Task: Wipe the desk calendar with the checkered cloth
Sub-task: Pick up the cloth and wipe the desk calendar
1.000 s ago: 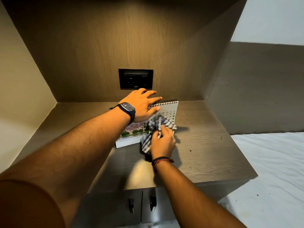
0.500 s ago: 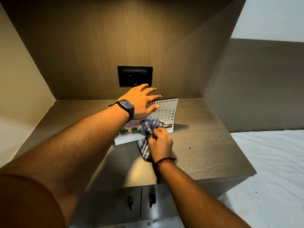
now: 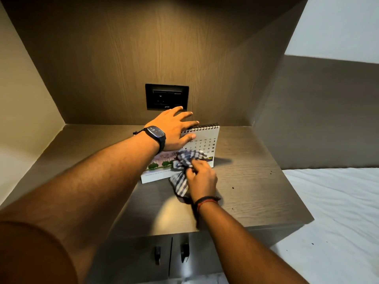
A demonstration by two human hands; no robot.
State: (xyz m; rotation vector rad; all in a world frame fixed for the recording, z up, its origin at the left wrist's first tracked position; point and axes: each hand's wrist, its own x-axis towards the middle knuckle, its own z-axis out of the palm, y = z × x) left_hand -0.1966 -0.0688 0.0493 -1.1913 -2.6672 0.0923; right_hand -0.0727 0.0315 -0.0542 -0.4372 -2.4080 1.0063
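A white spiral-bound desk calendar (image 3: 207,140) stands upright on the wooden cabinet top (image 3: 250,187), with a date grid on its right half and a picture of trees on its lower left. My left hand (image 3: 174,130), with a dark watch on the wrist, rests over the calendar's top left edge and holds it. My right hand (image 3: 202,177) grips a bunched blue-and-white checkered cloth (image 3: 185,165) and presses it against the lower middle of the calendar's front. Part of the cloth hangs down onto the cabinet top.
A black wall socket (image 3: 166,97) sits in the wooden back panel just behind my left hand. Side panels close in the niche left and right. Two cabinet doors with dark handles (image 3: 184,253) lie below the front edge. A white bed sheet (image 3: 332,212) lies to the right.
My right hand has slid the cloth leftward and down across the calendar's front, uncovering the date grid. My left hand has stayed on the top edge.
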